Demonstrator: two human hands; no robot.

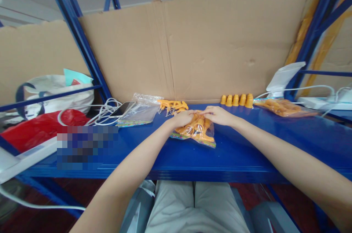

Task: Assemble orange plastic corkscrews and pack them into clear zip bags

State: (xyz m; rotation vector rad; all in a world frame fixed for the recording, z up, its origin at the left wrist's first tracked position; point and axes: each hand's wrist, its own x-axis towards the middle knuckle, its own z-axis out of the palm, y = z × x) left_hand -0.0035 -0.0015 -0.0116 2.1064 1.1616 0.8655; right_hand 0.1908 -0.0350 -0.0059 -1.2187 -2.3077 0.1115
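Note:
A clear plastic bag (197, 132) filled with orange plastic pieces lies on the blue shelf (242, 152) in front of me. My left hand (182, 118) is closed on the bag's far left edge. My right hand (219, 115) pinches the bag's far right edge. The two hands almost touch above the bag's mouth. A small pile of loose orange pieces with metal chains (172, 106) lies just behind my left hand.
An empty clear bag (139, 113), a phone (121, 108) and white cables (103, 110) lie at the left. Several orange cones (237, 100) stand by the cardboard wall (209, 46). Another filled bag (283, 107) and a power strip (319, 102) lie at the right. A red bag (38, 127) sits far left.

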